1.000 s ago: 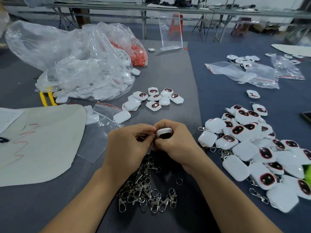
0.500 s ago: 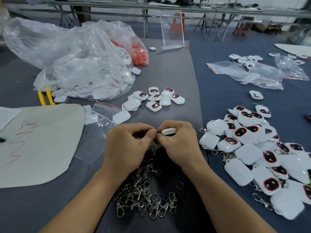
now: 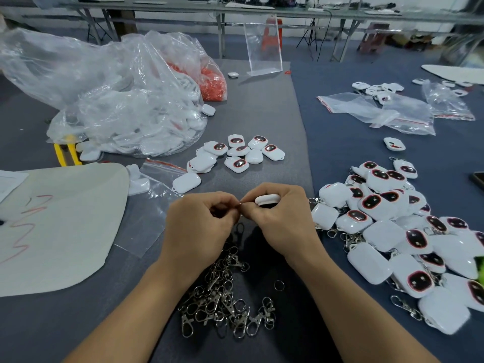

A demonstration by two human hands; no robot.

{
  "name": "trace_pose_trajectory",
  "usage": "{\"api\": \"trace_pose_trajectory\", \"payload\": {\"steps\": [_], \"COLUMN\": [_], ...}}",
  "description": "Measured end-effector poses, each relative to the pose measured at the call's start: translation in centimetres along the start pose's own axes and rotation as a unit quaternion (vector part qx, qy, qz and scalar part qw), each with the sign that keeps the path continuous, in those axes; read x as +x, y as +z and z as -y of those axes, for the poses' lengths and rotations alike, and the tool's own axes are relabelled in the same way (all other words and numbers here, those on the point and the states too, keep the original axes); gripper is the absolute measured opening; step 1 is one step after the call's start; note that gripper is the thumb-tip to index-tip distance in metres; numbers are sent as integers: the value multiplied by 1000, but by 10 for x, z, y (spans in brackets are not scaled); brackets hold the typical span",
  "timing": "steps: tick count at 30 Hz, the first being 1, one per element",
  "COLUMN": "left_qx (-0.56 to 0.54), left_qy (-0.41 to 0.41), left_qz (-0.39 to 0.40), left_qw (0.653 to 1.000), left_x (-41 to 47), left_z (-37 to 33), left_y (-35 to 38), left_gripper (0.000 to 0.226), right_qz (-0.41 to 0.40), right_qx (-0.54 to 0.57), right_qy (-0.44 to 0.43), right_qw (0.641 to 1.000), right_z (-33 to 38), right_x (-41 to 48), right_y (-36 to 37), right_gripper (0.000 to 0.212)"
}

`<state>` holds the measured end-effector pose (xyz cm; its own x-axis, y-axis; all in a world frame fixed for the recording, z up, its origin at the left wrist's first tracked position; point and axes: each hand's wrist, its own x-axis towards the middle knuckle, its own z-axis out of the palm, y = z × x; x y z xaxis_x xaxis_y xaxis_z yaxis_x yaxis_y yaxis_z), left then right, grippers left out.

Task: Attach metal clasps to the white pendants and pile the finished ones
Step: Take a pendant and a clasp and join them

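- White pendant gripped in right hand.
- Left hand pinches metal clasp against pendant's edge.
- Loose clasps heaped under wrists; finished pile right.

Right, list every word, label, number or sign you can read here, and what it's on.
Nothing here reads as text.
Beige sheet: red squiggles only, no letters.
Finished pendants: marks in the dark windows too small to read.
Paper at the far left: blurred.
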<state>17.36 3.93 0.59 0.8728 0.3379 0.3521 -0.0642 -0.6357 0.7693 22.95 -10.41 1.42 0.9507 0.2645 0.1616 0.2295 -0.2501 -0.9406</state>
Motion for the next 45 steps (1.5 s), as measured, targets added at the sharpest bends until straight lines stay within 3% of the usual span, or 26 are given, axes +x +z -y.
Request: {"api": "trace_pose_trajectory", "payload": {"steps": [10, 19, 24, 29, 36, 41, 45], "left_qx": [3, -39, -135, -237, -94, -7, -54], "left_qy": [30, 3, -35, -99, -9, 94, 37], "left_qz": [-20, -6, -8, 14, -20, -42, -45], "left_qw": [999, 999, 990, 966, 995, 995, 997], "left_x": [-4, 0, 4, 6, -1, -5, -4], "left_z": [-6, -2, 0, -1, -11, -15, -14], "left_y": [-5, -2, -1, -1, -5, -7, -6], "left_gripper": [17, 21, 16, 29, 26, 19, 21], "right_qz": [-17, -1, 13, 28, -23, -20, -32], "right_qx": [-68, 2, 62, 81, -25, -115, -108], "right_qy": [-32, -26, 11, 14, -66, -114, -148], "right_qw": [997, 1000, 998, 996, 997, 987, 983], "right_z": [3, 2, 2, 3, 7, 9, 12], "right_x": [-4, -2, -2, -2, -4, -7, -9], "right_y": [-3, -2, 0, -3, -7, -10, -10], "right_gripper": [18, 14, 7, 8, 12, 16, 12]}}
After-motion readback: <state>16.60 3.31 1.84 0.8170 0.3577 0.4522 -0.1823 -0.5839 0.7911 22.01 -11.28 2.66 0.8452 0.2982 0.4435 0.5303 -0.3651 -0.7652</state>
